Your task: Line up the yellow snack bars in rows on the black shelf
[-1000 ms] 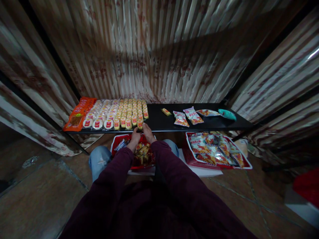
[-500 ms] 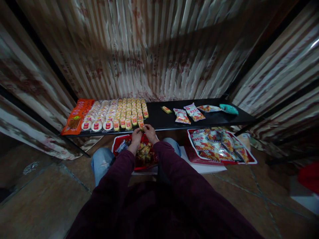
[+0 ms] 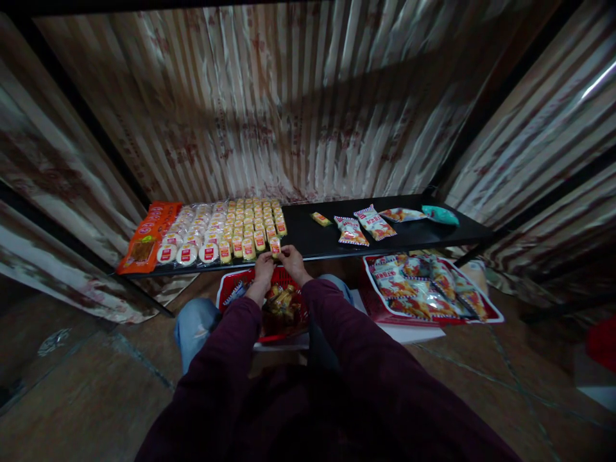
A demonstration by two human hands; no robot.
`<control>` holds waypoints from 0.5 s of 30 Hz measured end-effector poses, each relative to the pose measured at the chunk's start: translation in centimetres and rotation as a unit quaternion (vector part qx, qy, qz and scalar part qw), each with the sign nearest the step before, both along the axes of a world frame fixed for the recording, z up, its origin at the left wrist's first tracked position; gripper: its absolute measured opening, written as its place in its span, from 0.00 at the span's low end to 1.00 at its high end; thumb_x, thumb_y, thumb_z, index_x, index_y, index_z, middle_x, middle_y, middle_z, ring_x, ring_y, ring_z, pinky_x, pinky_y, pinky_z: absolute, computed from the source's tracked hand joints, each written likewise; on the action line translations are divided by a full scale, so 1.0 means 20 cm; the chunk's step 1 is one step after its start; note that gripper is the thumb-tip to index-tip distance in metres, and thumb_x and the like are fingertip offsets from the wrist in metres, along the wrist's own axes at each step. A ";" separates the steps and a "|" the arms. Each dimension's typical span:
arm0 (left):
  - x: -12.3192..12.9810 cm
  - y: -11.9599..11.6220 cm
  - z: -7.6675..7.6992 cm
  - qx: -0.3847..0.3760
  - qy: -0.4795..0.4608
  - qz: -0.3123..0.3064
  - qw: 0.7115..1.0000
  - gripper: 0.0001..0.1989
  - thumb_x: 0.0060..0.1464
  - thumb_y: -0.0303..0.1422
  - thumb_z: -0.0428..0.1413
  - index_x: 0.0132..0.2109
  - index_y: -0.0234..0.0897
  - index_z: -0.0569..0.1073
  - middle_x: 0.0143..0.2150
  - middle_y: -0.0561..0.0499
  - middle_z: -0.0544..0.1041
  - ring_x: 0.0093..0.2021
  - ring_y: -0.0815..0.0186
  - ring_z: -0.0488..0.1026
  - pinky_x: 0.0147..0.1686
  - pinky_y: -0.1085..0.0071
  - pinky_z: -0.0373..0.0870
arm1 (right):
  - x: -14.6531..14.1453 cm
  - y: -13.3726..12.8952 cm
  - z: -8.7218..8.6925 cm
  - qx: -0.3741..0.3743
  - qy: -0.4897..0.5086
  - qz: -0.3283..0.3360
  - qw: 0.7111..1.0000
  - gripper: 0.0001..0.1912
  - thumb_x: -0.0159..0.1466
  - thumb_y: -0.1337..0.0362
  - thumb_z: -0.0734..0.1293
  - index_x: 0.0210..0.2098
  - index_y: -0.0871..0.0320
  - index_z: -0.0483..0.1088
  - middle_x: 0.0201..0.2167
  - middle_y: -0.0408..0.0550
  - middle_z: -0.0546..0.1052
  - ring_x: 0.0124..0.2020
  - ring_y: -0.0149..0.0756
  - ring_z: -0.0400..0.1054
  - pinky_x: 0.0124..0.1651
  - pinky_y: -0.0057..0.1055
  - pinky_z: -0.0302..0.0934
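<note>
At the front edge of the black shelf (image 3: 308, 239), a small yellow wrapped snack cake (image 3: 275, 246) stands upright at the near end of a row. My left hand (image 3: 263, 268) pinches its lower left side. The fingers of my right hand (image 3: 293, 263) are closed on its right side. Left of it, several rows of matching yellow wrapped cakes (image 3: 248, 248) stand close together. Beyond them lie round white wrapped cakes (image 3: 187, 255) with red labels. Under my wrists, a red basket (image 3: 222, 290) holds more yellow packets (image 3: 283, 303).
An orange bag (image 3: 144, 240) lies at the shelf's left end. On the right are a single yellow packet (image 3: 321, 219), white snack bags (image 3: 374, 222) and a green bag (image 3: 440, 215). A second basket (image 3: 495, 313), full of snack bags, sits below. Dark posts (image 3: 510, 115) frame the shelf.
The yellow cake between my hands has gone from leaning at the shelf edge to standing more upright in line with its row. The whole view has shifted slightly.
</note>
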State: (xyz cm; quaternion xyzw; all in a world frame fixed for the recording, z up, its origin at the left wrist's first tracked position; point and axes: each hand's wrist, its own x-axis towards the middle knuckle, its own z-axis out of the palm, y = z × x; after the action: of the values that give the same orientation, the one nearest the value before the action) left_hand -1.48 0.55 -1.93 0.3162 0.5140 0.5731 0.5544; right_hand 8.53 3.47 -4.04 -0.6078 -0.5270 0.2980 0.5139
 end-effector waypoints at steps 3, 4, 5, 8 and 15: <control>0.01 0.02 0.02 -0.011 0.042 -0.005 0.999 0.18 0.46 0.18 0.50 0.43 0.34 0.75 0.44 0.46 0.77 0.35 0.70 0.73 0.34 0.74 0.70 | 0.00 0.03 0.01 -0.004 -0.009 -0.006 1.000 0.07 0.53 0.69 0.67 0.33 0.56 0.68 0.31 0.42 0.76 0.35 0.33 0.71 0.45 0.32 0.66; 0.01 0.03 0.02 -0.016 0.053 -0.005 0.998 0.19 0.47 0.18 0.49 0.44 0.34 0.75 0.46 0.45 0.77 0.34 0.71 0.73 0.32 0.75 0.70 | 0.00 0.04 0.01 -0.005 -0.009 -0.008 1.000 0.07 0.53 0.69 0.67 0.33 0.56 0.68 0.31 0.42 0.76 0.35 0.33 0.71 0.45 0.32 0.66; 0.02 0.04 0.02 -0.020 0.063 -0.006 0.998 0.20 0.47 0.17 0.49 0.46 0.34 0.75 0.48 0.45 0.77 0.34 0.71 0.73 0.31 0.76 0.70 | 0.01 0.04 0.00 -0.006 -0.008 -0.010 1.000 0.07 0.54 0.69 0.66 0.33 0.55 0.67 0.32 0.42 0.76 0.36 0.33 0.71 0.46 0.32 0.66; 0.03 0.07 0.01 -0.018 0.082 -0.011 0.996 0.21 0.47 0.17 0.49 0.47 0.35 0.74 0.48 0.45 0.77 0.32 0.72 0.72 0.31 0.77 0.70 | 0.02 0.07 -0.01 -0.004 -0.008 -0.012 1.000 0.10 0.54 0.71 0.66 0.36 0.55 0.67 0.33 0.42 0.76 0.37 0.32 0.72 0.47 0.32 0.66; 0.04 0.14 -0.04 0.025 0.112 0.010 0.993 0.20 0.46 0.18 0.51 0.46 0.36 0.75 0.41 0.49 0.78 0.31 0.71 0.72 0.33 0.74 0.72 | 0.00 0.16 0.00 0.000 -0.014 0.001 1.000 0.14 0.54 0.73 0.65 0.39 0.55 0.67 0.36 0.43 0.77 0.39 0.32 0.73 0.47 0.33 0.67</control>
State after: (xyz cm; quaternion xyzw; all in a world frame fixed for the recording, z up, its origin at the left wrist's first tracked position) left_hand -0.70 3.43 -2.73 0.3871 0.5614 0.5527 0.4791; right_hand 8.63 6.69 -4.12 -0.6114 -0.5346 0.2898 0.5064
